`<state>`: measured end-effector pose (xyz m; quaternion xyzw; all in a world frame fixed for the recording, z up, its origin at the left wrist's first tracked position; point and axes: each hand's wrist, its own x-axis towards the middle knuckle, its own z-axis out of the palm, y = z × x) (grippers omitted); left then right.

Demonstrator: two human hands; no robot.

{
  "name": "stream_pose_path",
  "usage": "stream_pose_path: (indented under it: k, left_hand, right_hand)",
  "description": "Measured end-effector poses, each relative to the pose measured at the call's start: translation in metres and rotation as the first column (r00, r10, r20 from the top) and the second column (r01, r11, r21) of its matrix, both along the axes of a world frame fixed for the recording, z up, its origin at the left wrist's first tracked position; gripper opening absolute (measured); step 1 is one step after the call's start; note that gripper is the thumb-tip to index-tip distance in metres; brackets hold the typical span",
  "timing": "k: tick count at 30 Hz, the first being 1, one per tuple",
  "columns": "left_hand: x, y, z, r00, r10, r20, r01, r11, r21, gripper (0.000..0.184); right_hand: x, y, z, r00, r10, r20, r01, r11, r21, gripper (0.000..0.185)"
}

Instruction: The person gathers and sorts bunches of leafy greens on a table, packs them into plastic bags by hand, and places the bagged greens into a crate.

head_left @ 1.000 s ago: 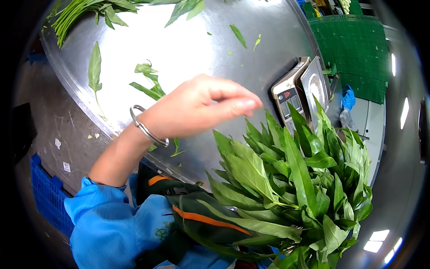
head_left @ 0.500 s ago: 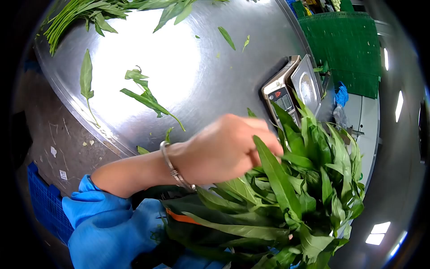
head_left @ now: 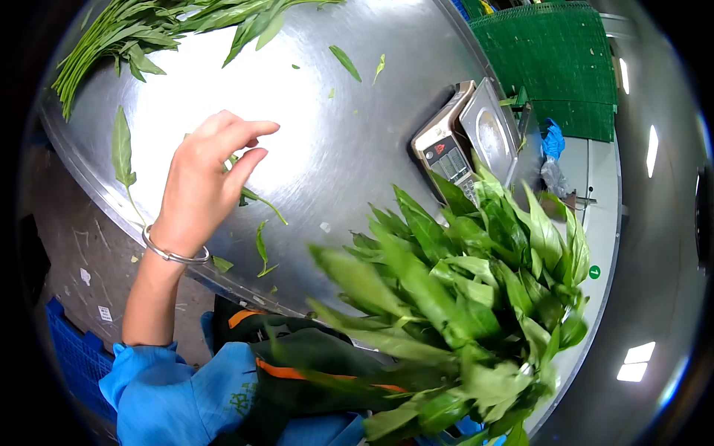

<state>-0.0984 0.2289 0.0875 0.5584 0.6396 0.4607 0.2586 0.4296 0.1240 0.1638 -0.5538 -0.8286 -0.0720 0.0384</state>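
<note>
My left hand (head_left: pixel 208 175), with a metal bangle at the wrist, is over the shiny metal table (head_left: pixel 312 178). Its thumb and index finger are apart, and nothing shows between them. Just behind the fingers lies a loose leafy piece (head_left: pixel 260 199). A large bunch of long green leaves (head_left: pixel 476 290) fills the lower right, partly blurred, in front of my body. My right hand cannot be seen; the bunch covers that area. A digital scale (head_left: pixel 446 152) with a metal pan (head_left: pixel 491 134) stands just beyond the bunch.
Another bunch of greens (head_left: pixel 111 41) lies at the table's far left. Loose leaves (head_left: pixel 123 149) are scattered on the metal. A green mesh panel (head_left: pixel 547 63) and a blue glove (head_left: pixel 552 139) are at the right. A blue crate (head_left: pixel 78 357) sits on the floor at left.
My left hand first reached into the bunch's leaves, then moved left and away, its fingers now apart. The bunch's leaves have shifted. The view has moved a little to the right.
</note>
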Motion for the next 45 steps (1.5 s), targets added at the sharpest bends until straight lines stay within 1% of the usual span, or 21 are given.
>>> stream_pose_path:
  k: [3, 6, 9, 10, 13, 16, 19, 20, 24, 27, 28, 31, 32, 35, 36, 37, 39, 41, 43, 44, 45]
  left_hand:
    - [0.010, 0.006, 0.025, 0.964, -0.130, 0.233, 0.108, 0.989, 0.105, 0.011]
    - [0.022, 0.013, 0.039, 0.843, -0.452, 0.290, 0.372, 0.881, 0.291, 0.011]
    - [0.038, 0.013, 0.051, 0.693, -0.608, 0.387, 0.512, 0.793, 0.330, 0.010]
    - [0.041, 0.013, 0.053, 0.676, -0.620, 0.397, 0.516, 0.784, 0.345, 0.011]
    - [0.041, 0.018, 0.051, 0.800, -0.504, 0.325, 0.421, 0.858, 0.293, 0.014]
    - [0.027, 0.022, 0.039, 0.724, -0.440, 0.531, 0.459, 0.882, 0.106, 0.020]
    - [0.010, 0.022, 0.018, 0.582, -0.450, 0.678, 0.575, 0.817, 0.048, 0.025]
    - [0.003, 0.021, 0.014, 0.574, -0.503, 0.646, 0.625, 0.779, 0.051, 0.027]
    - [-0.001, 0.013, 0.005, 0.507, -0.585, 0.633, 0.712, 0.698, 0.075, 0.034]
    - [0.007, 0.010, 0.008, 0.521, -0.697, 0.493, 0.732, 0.662, 0.162, 0.037]
    - [0.015, 0.006, 0.009, 0.561, -0.682, 0.470, 0.702, 0.693, 0.167, 0.040]
    - [0.037, 0.001, 0.004, 0.523, -0.754, 0.397, 0.716, 0.641, 0.276, 0.034]
    - [0.038, -0.001, 0.003, 0.578, -0.737, 0.350, 0.740, 0.654, 0.155, 0.022]
    - [0.026, -0.006, 0.002, 0.727, -0.439, 0.529, 0.493, 0.869, 0.043, 0.014]
    - [0.019, -0.007, -0.002, 0.706, -0.287, 0.648, 0.384, 0.923, -0.010, 0.015]
    - [0.010, -0.008, -0.008, 0.655, -0.127, 0.745, 0.275, 0.958, -0.079, 0.017]
    - [-0.007, -0.009, -0.020, 0.741, 0.043, 0.670, 0.062, 0.989, -0.133, 0.021]
    - [-0.023, -0.010, -0.030, 0.782, 0.110, 0.613, -0.003, 0.985, -0.173, 0.023]
    - [-0.037, -0.008, -0.042, 0.812, 0.115, 0.572, 0.001, 0.980, -0.198, 0.024]
    - [-0.044, -0.006, -0.046, 0.859, 0.138, 0.494, -0.015, 0.969, -0.245, 0.024]
    - [-0.052, -0.006, -0.052, 0.927, 0.137, 0.350, -0.050, 0.968, -0.247, 0.027]
  right_hand:
    - [0.001, -0.003, 0.000, 1.000, -0.007, -0.004, 0.007, 1.000, 0.004, 0.049]
    - [0.001, -0.004, 0.000, 1.000, -0.011, -0.004, 0.011, 1.000, 0.005, 0.050]
    - [0.002, -0.006, 0.003, 1.000, -0.015, 0.001, 0.015, 1.000, 0.009, 0.051]
    - [0.002, -0.006, 0.004, 1.000, -0.017, 0.002, 0.017, 1.000, 0.009, 0.051]
    - [0.003, -0.008, 0.006, 1.000, -0.027, 0.009, 0.026, 1.000, 0.017, 0.052]
    - [0.005, -0.008, 0.005, 0.999, -0.034, 0.003, 0.034, 0.999, 0.019, 0.053]
    - [0.008, -0.006, 0.005, 0.999, -0.040, -0.001, 0.040, 0.999, 0.022, 0.054]
    - [0.008, -0.005, 0.005, 0.999, -0.045, 0.001, 0.045, 0.999, 0.026, 0.055]
    - [0.009, -0.005, 0.007, 0.999, -0.048, 0.000, 0.048, 0.998, 0.036, 0.056]
    - [0.011, -0.004, 0.009, 0.999, -0.050, 0.003, 0.050, 0.998, 0.039, 0.057]
    - [0.012, -0.005, 0.009, 0.999, -0.051, 0.003, 0.051, 0.998, 0.040, 0.057]
    - [0.012, -0.005, 0.011, 0.998, -0.054, 0.011, 0.053, 0.998, 0.041, 0.058]
    - [0.012, -0.006, 0.012, 0.998, -0.055, 0.010, 0.055, 0.998, 0.041, 0.059]
    - [0.013, -0.011, 0.014, 0.998, -0.065, 0.016, 0.064, 0.997, 0.030, 0.060]
    - [0.012, -0.011, 0.015, 0.998, -0.065, 0.015, 0.065, 0.997, 0.029, 0.060]
    - [0.014, -0.011, 0.015, 0.998, -0.067, 0.017, 0.067, 0.997, 0.027, 0.060]
    - [0.013, -0.011, 0.016, 0.997, -0.071, 0.018, 0.070, 0.997, 0.028, 0.061]
    - [0.012, -0.013, 0.016, 0.997, -0.080, 0.022, 0.079, 0.996, 0.034, 0.062]
    - [0.011, -0.013, 0.017, 0.996, -0.085, 0.023, 0.084, 0.995, 0.044, 0.062]
    - [0.010, -0.014, 0.017, 0.996, -0.087, 0.023, 0.086, 0.995, 0.046, 0.063]
    - [0.009, -0.014, 0.017, 0.996, -0.086, 0.021, 0.085, 0.995, 0.048, 0.063]
